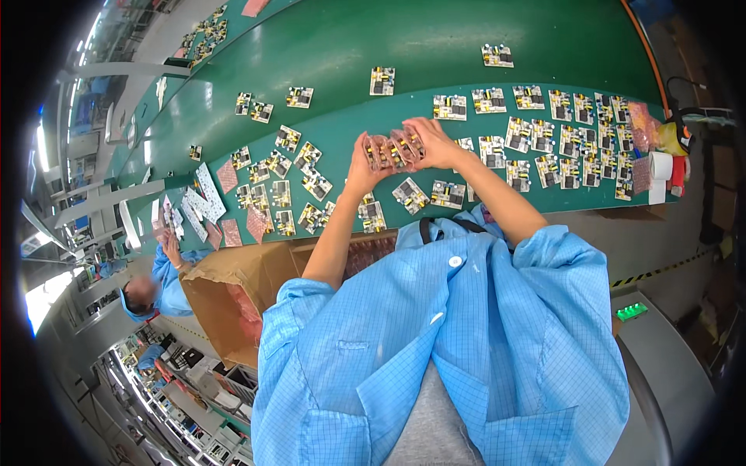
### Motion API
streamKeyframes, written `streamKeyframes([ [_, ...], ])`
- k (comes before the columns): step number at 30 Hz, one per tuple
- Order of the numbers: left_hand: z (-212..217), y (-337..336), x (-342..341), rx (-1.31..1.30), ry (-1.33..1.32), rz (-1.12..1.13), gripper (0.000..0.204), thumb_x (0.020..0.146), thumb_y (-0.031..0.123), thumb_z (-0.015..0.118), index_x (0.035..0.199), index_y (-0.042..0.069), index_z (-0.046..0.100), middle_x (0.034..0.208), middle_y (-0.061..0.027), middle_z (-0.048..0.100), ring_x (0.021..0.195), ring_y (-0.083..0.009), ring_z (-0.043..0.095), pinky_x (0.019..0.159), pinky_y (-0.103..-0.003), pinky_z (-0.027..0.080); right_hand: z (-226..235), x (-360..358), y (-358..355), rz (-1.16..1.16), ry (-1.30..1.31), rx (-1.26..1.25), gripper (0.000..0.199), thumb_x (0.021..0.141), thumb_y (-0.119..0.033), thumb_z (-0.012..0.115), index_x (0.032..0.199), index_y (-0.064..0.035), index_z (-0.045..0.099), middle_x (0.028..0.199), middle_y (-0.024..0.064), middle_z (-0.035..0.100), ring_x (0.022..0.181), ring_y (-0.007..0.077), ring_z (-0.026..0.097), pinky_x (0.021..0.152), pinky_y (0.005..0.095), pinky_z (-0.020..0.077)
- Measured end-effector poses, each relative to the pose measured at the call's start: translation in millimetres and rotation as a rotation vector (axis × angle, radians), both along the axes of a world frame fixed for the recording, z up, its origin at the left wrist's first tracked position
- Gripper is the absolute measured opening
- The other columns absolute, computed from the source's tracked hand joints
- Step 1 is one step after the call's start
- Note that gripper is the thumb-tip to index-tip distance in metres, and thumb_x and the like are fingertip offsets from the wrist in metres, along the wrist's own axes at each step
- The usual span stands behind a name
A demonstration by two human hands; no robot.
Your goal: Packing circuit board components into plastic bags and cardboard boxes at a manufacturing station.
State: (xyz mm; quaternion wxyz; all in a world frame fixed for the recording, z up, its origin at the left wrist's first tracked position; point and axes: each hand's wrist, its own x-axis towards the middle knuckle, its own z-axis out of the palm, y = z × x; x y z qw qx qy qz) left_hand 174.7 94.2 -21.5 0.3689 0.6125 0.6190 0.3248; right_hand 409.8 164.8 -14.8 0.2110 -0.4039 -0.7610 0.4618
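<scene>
Blue smock (466, 334) fills the near view, beyond it an open cardboard box (233, 287) against the green counter (350, 46). Many circuit boards (544, 144) already lie spread on that counter. Raised above the counter's near edge, the left hand (364, 165) and right hand (432, 144) jointly pinch a pink-wrapped bundle of boards (395, 151), judged not yet laid out.

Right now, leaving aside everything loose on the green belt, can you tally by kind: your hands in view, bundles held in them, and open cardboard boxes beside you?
Hands: 2, left hand and right hand
Bundle of pink-bagged boards, gripped by both hands' fingers: 1
Open cardboard box: 1
Total: 4
</scene>
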Motion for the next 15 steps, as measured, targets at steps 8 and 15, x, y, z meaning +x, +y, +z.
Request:
streamKeyframes([
  [8, 4.5, -1.5, -3.0, 0.078, 0.076, -0.106, 0.100, 0.055, 0.006, 0.086, 0.138, 0.002, 0.031, 0.122, -0.0149, 0.054, 0.116, -0.0310, 0.053, 0.098, -0.040, 0.045, 10.1, 1.0, -8.5, 0.071, 0.171, -0.126, 0.083, 0.055, -0.026, 0.089, 0.123, -0.0061, 0.046, 0.131, 0.0148, 0.051, 0.120, 0.0324, 0.048, 0.101, 0.0409, 0.0410],
  [15, 15.8, 4.5, 3.9, 0.155, 0.170, -0.208, 0.078, 0.055, 0.010, 0.086, 0.123, 0.006, 0.050, 0.115, -0.0125, 0.057, 0.108, -0.0316, 0.054, 0.095, -0.041, 0.045, 11.3, -1.7, -6.8, 0.095, 0.125, 0.067, 0.079, 0.057, -0.028, 0.088, 0.122, -0.0065, 0.049, 0.123, 0.0110, 0.055, 0.117, 0.0311, 0.050, 0.098, 0.0402, 0.0431],
])
